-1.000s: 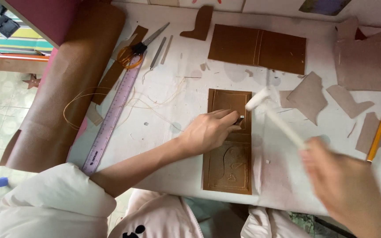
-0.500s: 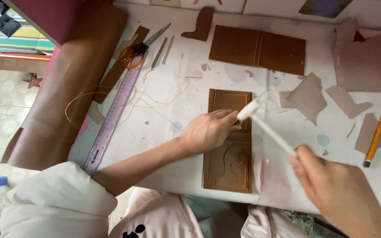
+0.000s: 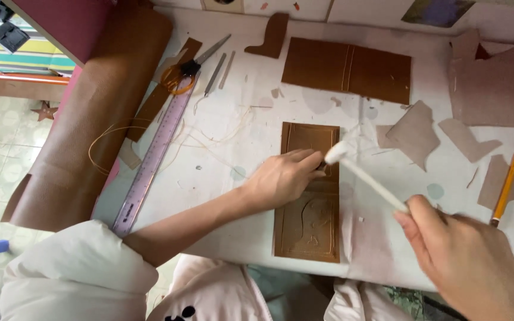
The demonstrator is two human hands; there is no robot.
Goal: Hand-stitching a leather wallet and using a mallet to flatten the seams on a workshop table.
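A brown leather panel [image 3: 306, 229] with a tooled outline lies on the white table [image 3: 227, 196]. My left hand [image 3: 284, 177] rests on its middle, fingers pinched around a small metal tool that is mostly hidden. My right hand [image 3: 459, 255] grips the handle of a white mallet [image 3: 361, 175], whose head hovers just right of the left fingertips, above the panel's right edge.
A long ruler [image 3: 153, 157], scissors [image 3: 194, 65] and metal tools lie at the left. A rolled brown leather hide [image 3: 96, 119] runs along the left table edge. A larger leather piece [image 3: 346, 68], several scraps [image 3: 414, 134] and a yellow pencil [image 3: 507, 181] sit behind and to the right.
The mallet head has swung down and left toward the left fingertips. My right hand has moved in from the lower right. The left hand has stayed on the panel.
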